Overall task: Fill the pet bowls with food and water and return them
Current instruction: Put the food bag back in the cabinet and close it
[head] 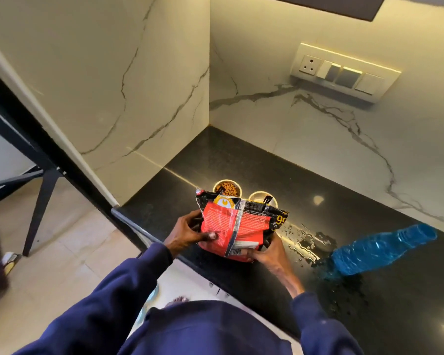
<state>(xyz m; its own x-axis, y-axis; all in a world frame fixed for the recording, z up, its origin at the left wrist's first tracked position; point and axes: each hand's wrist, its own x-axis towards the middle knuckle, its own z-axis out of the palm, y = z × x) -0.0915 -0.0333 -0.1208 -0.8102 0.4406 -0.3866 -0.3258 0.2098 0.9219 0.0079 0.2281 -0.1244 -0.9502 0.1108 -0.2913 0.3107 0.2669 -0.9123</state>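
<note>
Both sides of the food bag (237,226) are gripped: left hand (190,233) at nine o'clock, right hand (263,252) at five. Kibble is seen in one bowl (227,188) at twelve o'clock. More could be spilled past it if the bag is tipped carelessly over the wet counter (305,175).

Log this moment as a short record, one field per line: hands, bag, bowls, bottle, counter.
left hand: grips the left side of the food bag
right hand: grips the bag's lower right corner
food bag: red and black, held upright above the counter, in front of the bowls
left bowl: holds brown kibble
right bowl: mostly hidden by the bag, contents cannot be told
bottle: blue plastic, at the right
counter: black, wet patch beside the bottle
</note>
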